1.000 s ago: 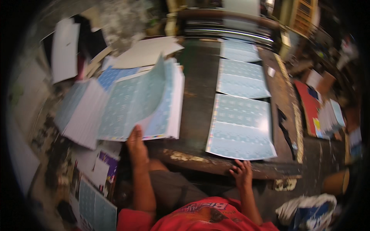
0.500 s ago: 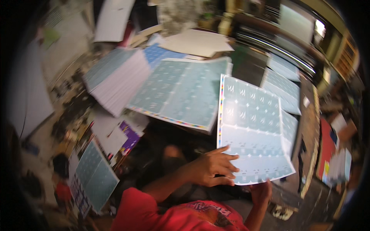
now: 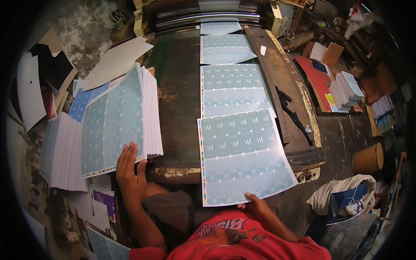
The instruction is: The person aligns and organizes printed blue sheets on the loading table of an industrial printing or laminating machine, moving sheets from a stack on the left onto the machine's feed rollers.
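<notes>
Across the dark, worn workbench (image 3: 177,108), your left hand (image 3: 130,173) lies flat and open on the stack of printed sheets (image 3: 117,123) (pale blue), while your right hand (image 3: 255,203) pinches the nearest loose sheet (image 3: 242,158) by its lower edge.

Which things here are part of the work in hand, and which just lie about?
In hand: left hand on the stack of printed sheets; right hand holding a printed sheet.

Lying about: cardboard tube, red boards, black strap.
</notes>
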The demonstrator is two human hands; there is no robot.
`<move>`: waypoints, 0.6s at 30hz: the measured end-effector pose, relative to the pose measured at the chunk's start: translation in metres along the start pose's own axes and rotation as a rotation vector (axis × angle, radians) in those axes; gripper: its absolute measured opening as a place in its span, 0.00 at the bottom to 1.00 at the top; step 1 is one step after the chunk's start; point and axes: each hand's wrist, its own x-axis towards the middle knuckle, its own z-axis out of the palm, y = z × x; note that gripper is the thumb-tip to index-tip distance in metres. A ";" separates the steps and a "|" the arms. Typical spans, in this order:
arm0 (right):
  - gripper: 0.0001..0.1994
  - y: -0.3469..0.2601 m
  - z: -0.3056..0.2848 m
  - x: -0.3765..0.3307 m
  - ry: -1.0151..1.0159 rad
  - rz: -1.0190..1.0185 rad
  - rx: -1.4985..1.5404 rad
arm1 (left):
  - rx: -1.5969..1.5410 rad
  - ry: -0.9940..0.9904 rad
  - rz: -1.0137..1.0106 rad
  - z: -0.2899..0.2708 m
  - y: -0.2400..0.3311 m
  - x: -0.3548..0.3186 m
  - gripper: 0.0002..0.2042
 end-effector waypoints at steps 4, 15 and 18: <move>0.23 0.006 0.008 -0.018 0.000 0.033 -0.006 | 0.004 0.096 -0.033 0.012 -0.010 -0.007 0.18; 0.25 -0.019 0.014 0.019 -0.072 -0.136 0.096 | -0.256 0.199 -0.141 0.014 -0.003 -0.005 0.17; 0.25 -0.026 0.017 0.034 -0.026 -0.212 0.120 | -0.318 0.232 -0.203 0.014 0.000 -0.002 0.16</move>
